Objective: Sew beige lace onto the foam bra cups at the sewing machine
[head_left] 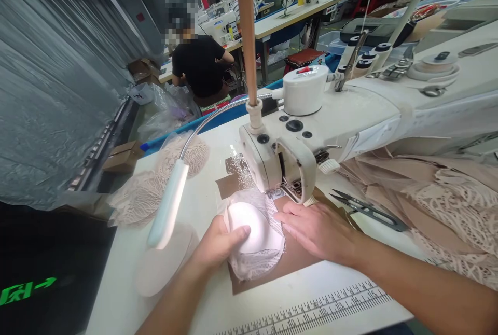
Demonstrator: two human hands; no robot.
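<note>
Forearms (420,288); left hand (221,239) pinching cup (254,226); right hand (319,228) open against it; lamp (169,208), snips (369,210) flanking.

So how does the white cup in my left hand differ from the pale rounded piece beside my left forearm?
The white cup has lace attached or wrapped around it; the pale rounded piece shows none.
The white cup is gripped by the left hand over the brown sheet; the pale rounded piece lies unheld on the table.
Both are pale, with curved outlines.
</note>
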